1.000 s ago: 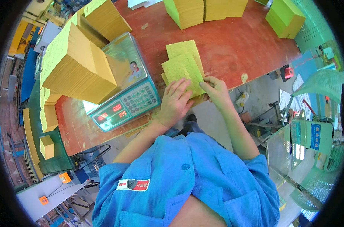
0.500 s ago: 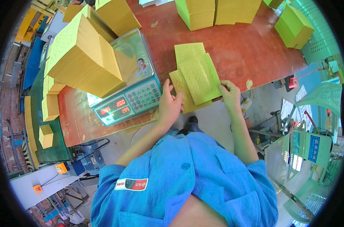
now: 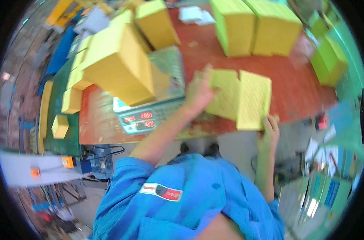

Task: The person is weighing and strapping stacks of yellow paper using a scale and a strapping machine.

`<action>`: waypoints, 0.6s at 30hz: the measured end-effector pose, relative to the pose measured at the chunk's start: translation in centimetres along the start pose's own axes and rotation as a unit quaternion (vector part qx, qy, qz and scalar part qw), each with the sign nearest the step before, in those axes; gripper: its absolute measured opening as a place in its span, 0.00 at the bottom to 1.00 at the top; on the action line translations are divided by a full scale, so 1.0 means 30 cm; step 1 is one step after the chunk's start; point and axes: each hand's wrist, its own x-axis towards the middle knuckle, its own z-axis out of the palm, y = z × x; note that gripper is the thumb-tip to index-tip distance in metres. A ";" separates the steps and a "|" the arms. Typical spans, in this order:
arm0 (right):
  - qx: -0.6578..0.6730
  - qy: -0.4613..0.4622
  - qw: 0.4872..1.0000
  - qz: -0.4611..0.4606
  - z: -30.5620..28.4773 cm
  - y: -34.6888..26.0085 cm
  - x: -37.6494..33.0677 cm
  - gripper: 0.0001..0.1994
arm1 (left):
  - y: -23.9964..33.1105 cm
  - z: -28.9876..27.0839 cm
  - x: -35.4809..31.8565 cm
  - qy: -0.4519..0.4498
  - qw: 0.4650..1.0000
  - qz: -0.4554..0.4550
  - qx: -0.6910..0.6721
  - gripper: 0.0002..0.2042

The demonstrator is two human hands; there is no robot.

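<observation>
Several yellow textured sheets lie near the table's front edge. The front sheet [image 3: 254, 102] stands out to the right, overlapping another sheet [image 3: 224, 96] beside it. My right hand [image 3: 270, 130] pinches the front sheet at its lower right corner. At the left edge of the other sheet is my left hand [image 3: 198, 94], slightly blurred, fingers stretched out and thumb against the sheet. Left of that hand stands a digital scale [image 3: 168, 110] with lit red digits. A tall stack of yellow sheets [image 3: 118, 68] rests on its pan.
More tall yellow stacks [image 3: 272, 34] stand at the back of the red table [image 3: 206, 46]. A greenish-yellow block [image 3: 330, 62] sits at the far right. White papers [image 3: 192, 15] lie at the back. Small yellow blocks [image 3: 72, 100] line the green surface on the left.
The front sheet has swung upright and to the right with my right hand, uncovering more of the other sheet. My left hand has moved up along the sheets. The whole view has shifted.
</observation>
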 end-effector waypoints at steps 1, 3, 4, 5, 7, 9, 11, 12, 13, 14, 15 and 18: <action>-0.017 -0.068 0.997 -0.037 -0.038 0.002 0.007 0.07 | 0.025 -0.011 0.001 -0.018 0.997 0.011 -0.069 0.23; 0.010 -0.052 0.997 -0.050 0.017 -0.023 -0.026 0.06 | 0.108 -0.146 -0.034 -0.138 0.934 -0.084 -0.318 0.18; 0.013 -0.068 0.996 -0.053 0.080 -0.036 -0.034 0.06 | 0.182 -0.266 -0.039 -0.226 0.826 -0.186 -0.482 0.15; 0.018 -0.066 0.996 -0.057 0.171 -0.057 -0.062 0.07 | 0.176 -0.330 -0.053 -0.211 0.833 -0.183 -0.478 0.15; -0.022 -0.148 0.987 -0.062 0.289 -0.128 -0.095 0.08 | 0.154 -0.431 -0.077 -0.098 0.898 -0.121 -0.412 0.10; -0.031 -0.200 0.975 -0.088 0.420 -0.189 -0.112 0.08 | 0.121 -0.570 -0.055 -0.058 0.907 -0.118 -0.399 0.10; -0.036 -0.261 0.957 -0.124 0.596 -0.239 -0.140 0.08 | 0.082 -0.748 -0.016 -0.008 0.914 -0.144 -0.378 0.09; -0.037 -0.266 0.953 -0.142 0.688 -0.263 -0.147 0.09 | 0.056 -0.825 0.018 0.002 0.910 -0.167 -0.378 0.08; -0.050 -0.275 0.947 -0.159 0.777 -0.290 -0.149 0.09 | 0.022 -0.895 0.064 0.011 0.918 -0.158 -0.363 0.09; -0.062 -0.285 0.940 -0.177 0.860 -0.319 -0.149 0.10 | -0.018 -0.964 0.108 0.021 0.927 -0.147 -0.345 0.09; -0.077 -0.316 0.919 -0.224 0.940 -0.321 -0.114 0.10 | -0.074 -1.017 0.153 0.027 0.935 -0.137 -0.325 0.11; -0.083 -0.383 0.894 -0.218 1.182 -0.324 -0.117 0.11 | -0.268 -1.174 0.269 0.013 0.955 -0.140 -0.263 0.12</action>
